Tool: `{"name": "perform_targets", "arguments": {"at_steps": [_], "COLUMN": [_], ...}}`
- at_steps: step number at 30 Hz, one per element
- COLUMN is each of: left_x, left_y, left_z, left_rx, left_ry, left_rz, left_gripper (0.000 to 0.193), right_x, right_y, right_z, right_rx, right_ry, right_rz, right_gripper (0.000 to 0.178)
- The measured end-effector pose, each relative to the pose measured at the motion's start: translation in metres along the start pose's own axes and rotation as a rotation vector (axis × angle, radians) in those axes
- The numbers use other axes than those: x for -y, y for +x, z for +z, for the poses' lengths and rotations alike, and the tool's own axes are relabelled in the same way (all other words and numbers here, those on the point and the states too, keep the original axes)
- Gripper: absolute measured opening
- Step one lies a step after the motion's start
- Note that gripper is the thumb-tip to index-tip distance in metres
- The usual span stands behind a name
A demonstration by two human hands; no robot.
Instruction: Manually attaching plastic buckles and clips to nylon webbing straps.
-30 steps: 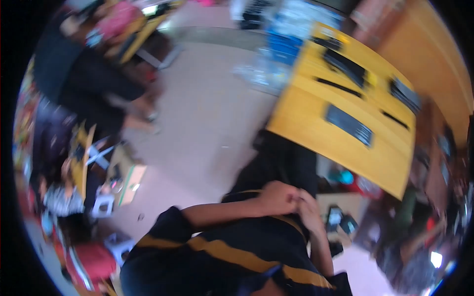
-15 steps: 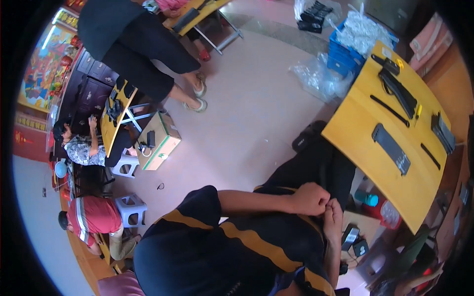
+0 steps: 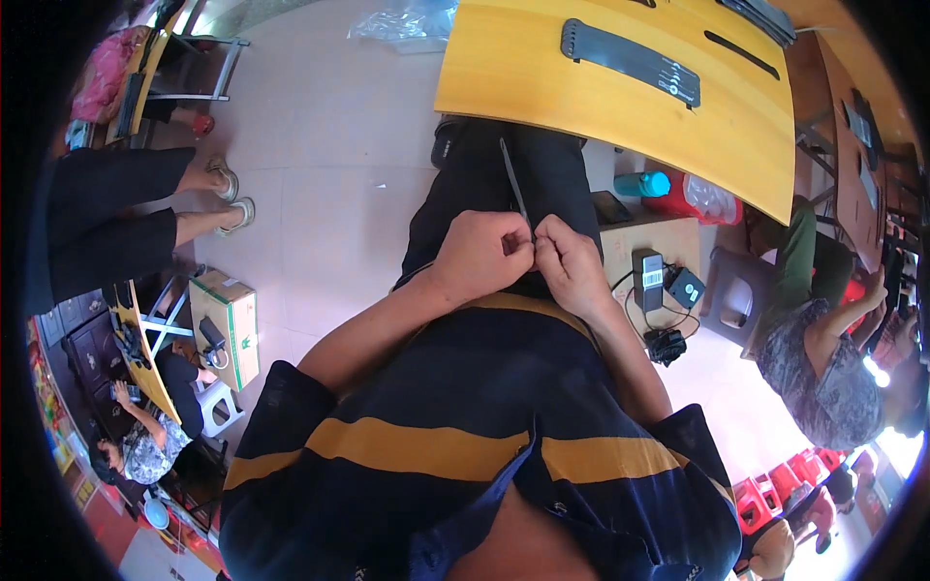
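Head view, moved: Since half a second ago the outlook has swung round, so the yellow wooden table (image 3: 601, 118) lies ahead at the top instead of off to the right, and a thin dark strip (image 3: 512, 181) has come into view above the hands.
Left hand: Fingers curled shut, the left hand (image 3: 481, 255) pinches at the strip's near end.
Right hand: Close against it, the right hand (image 3: 572, 263) is also clamped there with thumb and bent fingers; the exact grip is hidden.
Thin dark strip: Slender and smooth, it slants up from the fingertips over matte black trousers (image 3: 446, 208), short of the table edge.
Shirt: The wearer's navy shirt (image 3: 387, 504) is soft cloth with a broad mustard band.
Tabletop: Flat, with visible wood grain, it bears a long dark grey panel (image 3: 620, 63) with a rounded, notched end and pale printing, a narrow black strip (image 3: 741, 55) and a stack of flat dark pieces (image 3: 762, 17).
Beneath the table: A turquoise bottle (image 3: 639, 184) lies beside a red container (image 3: 675, 200) with crinkled clear plastic; nearer, boxy black adapters (image 3: 648, 281) and looped cables rest on brown cardboard (image 3: 620, 238).
Floor: Pale, glossy tiles (image 3: 320, 213) carry a crumpled clear bag (image 3: 407, 21), a cardboard carton (image 3: 218, 329) and a grey plastic stool (image 3: 727, 295).
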State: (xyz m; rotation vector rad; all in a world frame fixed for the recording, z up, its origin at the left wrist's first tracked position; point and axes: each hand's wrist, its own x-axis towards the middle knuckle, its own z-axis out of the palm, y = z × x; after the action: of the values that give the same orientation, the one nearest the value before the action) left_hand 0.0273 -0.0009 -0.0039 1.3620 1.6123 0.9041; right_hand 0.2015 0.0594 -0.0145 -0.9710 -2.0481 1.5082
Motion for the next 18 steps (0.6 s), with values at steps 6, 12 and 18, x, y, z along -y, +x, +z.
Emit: {"name": "perform_targets", "arguments": {"at_steps": [6, 12, 18], "left_x": [0.002, 0.002, 0.002], "left_y": [-0.004, -0.005, -0.009], "left_z": [0.003, 0.002, 0.005], "left_rx": [-0.014, -0.007, -0.046], "left_ry": [0.068, 0.044, 0.043], "left_rz": [0.034, 0.018, 0.03], "left_gripper": [0.005, 0.005, 0.004], "right_x": [-0.004, 0.003, 0.005], "right_y": [-0.003, -0.003, -0.006], "right_z": [-0.001, 0.0, 0.004], "right_rx": [0.049, 0.027, -0.021], "right_ry": [-0.013, -0.109, -0.171], "right_rz": [-0.013, -0.073, -0.117], "right_gripper": [0.012, 0.008, 0.005]}}
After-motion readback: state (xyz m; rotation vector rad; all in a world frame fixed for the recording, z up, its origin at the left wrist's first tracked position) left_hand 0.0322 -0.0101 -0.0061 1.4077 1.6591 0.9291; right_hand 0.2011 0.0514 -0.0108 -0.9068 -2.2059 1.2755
